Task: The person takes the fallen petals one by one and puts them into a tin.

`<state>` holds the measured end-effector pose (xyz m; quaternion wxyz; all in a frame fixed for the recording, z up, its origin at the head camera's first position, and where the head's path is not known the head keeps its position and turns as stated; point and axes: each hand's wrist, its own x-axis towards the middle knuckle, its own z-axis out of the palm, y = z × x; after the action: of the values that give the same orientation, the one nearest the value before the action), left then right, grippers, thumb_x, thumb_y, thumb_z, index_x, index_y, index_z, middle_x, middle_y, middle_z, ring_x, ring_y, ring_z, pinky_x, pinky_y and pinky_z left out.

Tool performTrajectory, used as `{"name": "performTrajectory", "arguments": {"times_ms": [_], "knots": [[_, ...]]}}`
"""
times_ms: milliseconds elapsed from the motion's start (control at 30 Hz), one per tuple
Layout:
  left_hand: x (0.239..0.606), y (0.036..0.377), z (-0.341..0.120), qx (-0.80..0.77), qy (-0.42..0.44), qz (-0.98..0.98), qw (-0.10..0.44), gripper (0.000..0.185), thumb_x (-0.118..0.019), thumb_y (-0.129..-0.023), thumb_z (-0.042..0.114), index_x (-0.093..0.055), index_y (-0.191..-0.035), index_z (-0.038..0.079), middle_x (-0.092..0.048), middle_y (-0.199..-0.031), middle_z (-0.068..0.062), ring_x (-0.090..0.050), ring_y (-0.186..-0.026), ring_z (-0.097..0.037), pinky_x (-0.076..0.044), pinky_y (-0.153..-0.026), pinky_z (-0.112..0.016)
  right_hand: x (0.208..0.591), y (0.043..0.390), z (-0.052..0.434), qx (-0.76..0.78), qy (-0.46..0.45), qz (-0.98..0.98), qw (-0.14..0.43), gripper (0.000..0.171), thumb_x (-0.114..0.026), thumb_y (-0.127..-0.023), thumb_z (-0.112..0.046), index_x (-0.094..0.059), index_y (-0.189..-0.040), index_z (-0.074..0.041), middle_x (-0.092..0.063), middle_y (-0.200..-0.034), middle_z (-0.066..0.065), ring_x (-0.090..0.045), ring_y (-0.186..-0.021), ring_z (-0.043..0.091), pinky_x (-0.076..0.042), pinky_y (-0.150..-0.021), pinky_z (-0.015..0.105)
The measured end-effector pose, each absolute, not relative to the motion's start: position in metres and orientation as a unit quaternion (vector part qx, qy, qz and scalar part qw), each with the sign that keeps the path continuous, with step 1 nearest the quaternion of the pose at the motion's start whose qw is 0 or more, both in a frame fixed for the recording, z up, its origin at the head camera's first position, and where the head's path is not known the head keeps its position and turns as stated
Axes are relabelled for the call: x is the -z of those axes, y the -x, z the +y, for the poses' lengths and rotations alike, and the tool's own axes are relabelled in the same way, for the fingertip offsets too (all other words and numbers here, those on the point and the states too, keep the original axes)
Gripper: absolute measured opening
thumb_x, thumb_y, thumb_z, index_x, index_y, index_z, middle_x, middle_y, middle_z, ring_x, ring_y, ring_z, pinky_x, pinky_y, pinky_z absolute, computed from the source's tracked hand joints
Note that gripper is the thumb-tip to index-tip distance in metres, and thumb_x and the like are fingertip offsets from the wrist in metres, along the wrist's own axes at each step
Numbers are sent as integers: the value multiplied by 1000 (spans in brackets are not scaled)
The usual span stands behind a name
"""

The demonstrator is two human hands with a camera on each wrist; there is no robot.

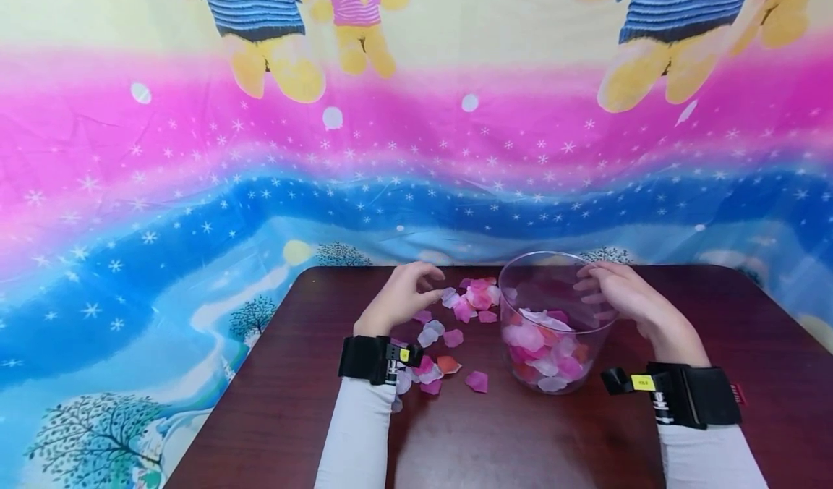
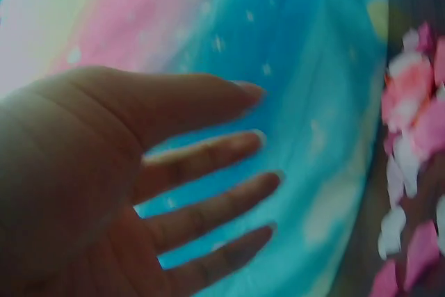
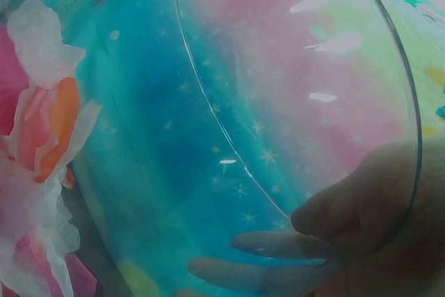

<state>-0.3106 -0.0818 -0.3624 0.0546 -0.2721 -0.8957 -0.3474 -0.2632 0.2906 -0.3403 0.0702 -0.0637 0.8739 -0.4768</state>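
Observation:
A clear plastic bucket, partly filled with pink, white and orange artificial petals, stands on the dark table. My right hand holds the bucket's right side near the rim. Its fingers show through the clear wall, and in the right wrist view the thumb lies right at the rim line. Left of the bucket, my left hand hovers beside loose petals, fingers loosely bent with nothing in them. In the left wrist view the fingers are spread apart, with petals off to the right.
More petals lie scattered between the left wrist and the bucket. The glossy dark table has its far edge close behind the bucket. A printed cloth with bears and snowflakes hangs behind. Black camera straps circle both wrists.

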Motion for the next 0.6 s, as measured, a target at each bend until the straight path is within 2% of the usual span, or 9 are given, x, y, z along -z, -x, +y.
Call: {"name": "performTrajectory", "arguments": {"times_ms": [167, 267, 367, 600], "knots": [[381, 318, -93, 301, 228, -926, 1, 32, -78, -89, 8, -70, -121, 3, -70, -117, -12, -67, -106, -29, -55, -91, -41, 340, 263, 291, 476, 63, 874, 67, 54, -19, -112, -26, -37, -144, 14, -50, -140, 38, -56, -123, 52, -59, -85, 47], [391, 320, -93, 266, 208, -940, -54, 41, -82, -86, 9, -69, -125, 3, -67, -123, -15, -62, -115, -33, -52, -98, -46, 341, 264, 291, 476, 63, 875, 66, 54, -19, -112, -26, -37, -144, 14, -50, -140, 38, -56, -123, 52, -59, -85, 47], [398, 319, -88, 246, 187, -946, -99, 49, -84, -84, 11, -67, -129, 5, -64, -129, -14, -58, -118, -30, -50, -101, -47, 342, 264, 291, 477, 61, 875, 65, 54, -19, -112, -27, -37, -144, 13, -50, -140, 38, -56, -123, 52, -59, -85, 47], [405, 318, -81, 229, 159, -954, -114, 42, -86, -79, 9, -72, -119, 11, -65, -121, -9, -57, -109, -24, -51, -94, -50, 343, 265, 290, 472, 60, 877, 64, 53, -21, -112, -26, -37, -145, 13, -50, -141, 37, -56, -123, 52, -59, -86, 49]]}}
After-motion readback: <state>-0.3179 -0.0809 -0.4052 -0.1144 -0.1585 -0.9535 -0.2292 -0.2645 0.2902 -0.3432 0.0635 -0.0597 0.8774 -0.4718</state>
